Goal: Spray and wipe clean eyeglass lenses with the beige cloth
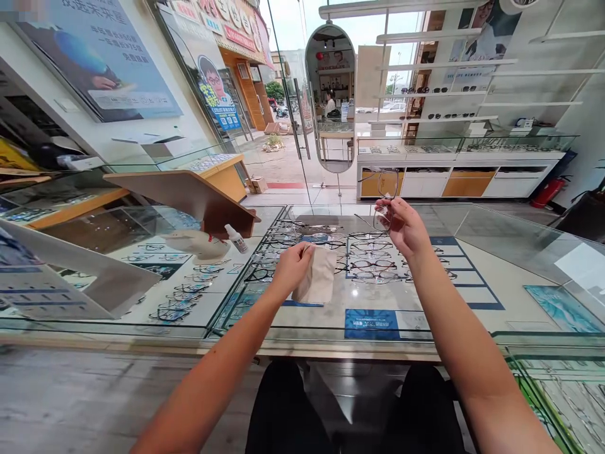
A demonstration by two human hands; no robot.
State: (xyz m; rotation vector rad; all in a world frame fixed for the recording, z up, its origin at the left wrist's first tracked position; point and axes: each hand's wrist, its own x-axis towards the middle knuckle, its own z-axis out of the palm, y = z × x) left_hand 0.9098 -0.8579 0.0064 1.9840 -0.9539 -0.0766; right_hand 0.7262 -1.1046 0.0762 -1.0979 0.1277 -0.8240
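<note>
My left hand (pixel 293 268) pinches the upper edge of a beige cleaning cloth (pixel 321 277), which hangs down above the glass counter. In my right hand (pixel 404 227), raised higher and further right, is a pair of thin-framed eyeglasses (pixel 388 183), gripped between thumb and fingers. The glasses are tilted, with one lens rim standing above the fingertips. Below and between the hands, several eyeglass frames (pixel 373 265) lie in rows in the display. To the left, a small white spray bottle (pixel 235 238) stands on the counter.
A wooden tray-like board (pixel 189 192) leans at the left beside a white display stand (pixel 75 277). Near the front edge lies a blue printed card (pixel 372 324). An oval mirror (pixel 331 101) hangs beyond the counter. Shelving and a fire extinguisher (pixel 549 191) are at the right back.
</note>
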